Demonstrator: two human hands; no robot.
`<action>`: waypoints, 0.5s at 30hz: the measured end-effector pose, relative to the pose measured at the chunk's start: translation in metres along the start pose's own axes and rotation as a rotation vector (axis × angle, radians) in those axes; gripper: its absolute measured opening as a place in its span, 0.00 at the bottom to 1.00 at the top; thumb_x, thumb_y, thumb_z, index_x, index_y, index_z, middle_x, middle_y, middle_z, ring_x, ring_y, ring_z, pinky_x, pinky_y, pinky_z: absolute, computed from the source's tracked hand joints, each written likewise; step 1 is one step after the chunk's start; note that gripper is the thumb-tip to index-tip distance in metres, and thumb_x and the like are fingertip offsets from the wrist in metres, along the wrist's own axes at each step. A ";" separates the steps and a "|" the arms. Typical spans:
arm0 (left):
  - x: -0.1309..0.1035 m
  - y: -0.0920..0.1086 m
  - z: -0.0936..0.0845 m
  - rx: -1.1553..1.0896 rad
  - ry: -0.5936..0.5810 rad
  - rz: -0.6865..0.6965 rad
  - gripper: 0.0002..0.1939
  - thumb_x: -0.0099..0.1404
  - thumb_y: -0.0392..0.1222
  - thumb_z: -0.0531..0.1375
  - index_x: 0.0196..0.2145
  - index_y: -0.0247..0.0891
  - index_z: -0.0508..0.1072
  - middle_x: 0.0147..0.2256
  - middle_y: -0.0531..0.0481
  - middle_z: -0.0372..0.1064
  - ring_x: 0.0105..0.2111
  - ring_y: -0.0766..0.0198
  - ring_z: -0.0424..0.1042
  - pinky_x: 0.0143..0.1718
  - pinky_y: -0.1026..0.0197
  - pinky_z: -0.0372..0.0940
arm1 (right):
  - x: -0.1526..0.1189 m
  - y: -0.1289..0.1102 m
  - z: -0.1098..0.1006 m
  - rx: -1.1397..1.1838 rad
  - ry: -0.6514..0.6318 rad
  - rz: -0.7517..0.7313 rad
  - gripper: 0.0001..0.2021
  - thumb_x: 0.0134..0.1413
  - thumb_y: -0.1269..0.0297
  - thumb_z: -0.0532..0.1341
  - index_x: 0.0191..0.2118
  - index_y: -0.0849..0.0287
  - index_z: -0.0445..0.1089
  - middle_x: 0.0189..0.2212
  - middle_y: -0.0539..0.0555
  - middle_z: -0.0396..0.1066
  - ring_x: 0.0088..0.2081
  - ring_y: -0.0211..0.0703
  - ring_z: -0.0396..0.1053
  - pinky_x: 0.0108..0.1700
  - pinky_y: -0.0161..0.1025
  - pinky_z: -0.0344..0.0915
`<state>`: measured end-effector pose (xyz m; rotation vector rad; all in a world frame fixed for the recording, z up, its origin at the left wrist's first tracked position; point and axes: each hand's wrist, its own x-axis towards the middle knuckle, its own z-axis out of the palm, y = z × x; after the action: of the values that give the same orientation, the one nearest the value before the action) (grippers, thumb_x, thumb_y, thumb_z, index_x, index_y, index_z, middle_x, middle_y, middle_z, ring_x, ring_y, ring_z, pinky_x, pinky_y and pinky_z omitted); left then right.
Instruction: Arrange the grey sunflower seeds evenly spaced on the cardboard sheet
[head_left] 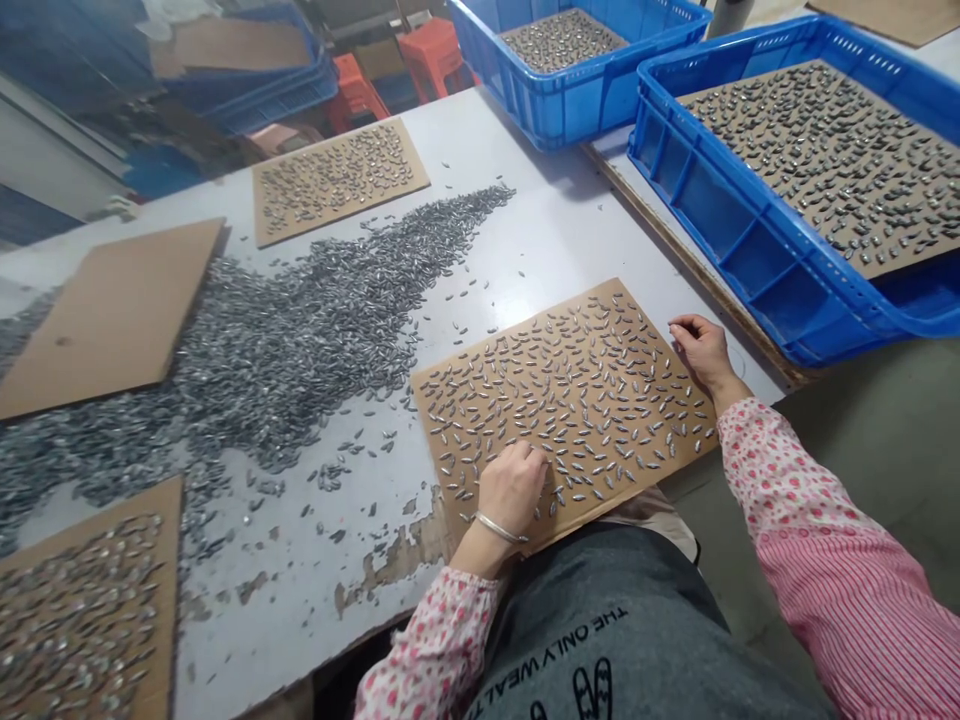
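A cardboard sheet [480, 372] lies at the table's front edge, covered with small silvery spindle-shaped metal pieces [551, 395] spread apart from each other. My left hand [514, 488], a bangle at its wrist, is over the sheet's near side with its fingers curled down; what they hold, if anything, is hidden. Just off the sheet's right edge, my right hand [701, 350] has its fingers bent and pinched together. Whatever may be between those fingertips is too small to make out. To the left spreads a large heap of the same metal pieces [300, 340].
Blue crates [750, 240] at right and back hold cardboard covered with pieces. A filled cardboard sheet [337, 180] lies behind the heap, another [82, 610] at near left. A bare cardboard sheet [112, 310] rests on the heap. Red stools [431, 55] stand beyond the table.
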<state>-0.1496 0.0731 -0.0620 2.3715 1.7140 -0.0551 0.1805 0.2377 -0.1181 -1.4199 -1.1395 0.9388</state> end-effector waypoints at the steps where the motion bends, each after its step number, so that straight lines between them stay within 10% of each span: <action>1: -0.001 0.000 0.000 -0.006 0.008 0.007 0.10 0.67 0.40 0.52 0.34 0.40 0.72 0.32 0.48 0.66 0.35 0.62 0.65 0.32 0.62 0.57 | 0.000 0.000 0.000 0.001 0.000 -0.002 0.09 0.45 0.60 0.64 0.33 0.58 0.71 0.17 0.44 0.60 0.19 0.32 0.55 0.20 0.31 0.55; 15: -0.004 0.009 0.010 0.034 0.082 0.194 0.10 0.67 0.38 0.51 0.30 0.38 0.69 0.30 0.48 0.63 0.31 0.63 0.61 0.29 0.61 0.52 | -0.001 -0.002 0.000 0.003 0.001 0.009 0.09 0.45 0.59 0.64 0.33 0.58 0.71 0.17 0.44 0.60 0.19 0.32 0.56 0.21 0.31 0.56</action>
<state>-0.1414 0.0648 -0.0697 2.5862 1.5185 0.0440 0.1794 0.2365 -0.1161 -1.4237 -1.1313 0.9460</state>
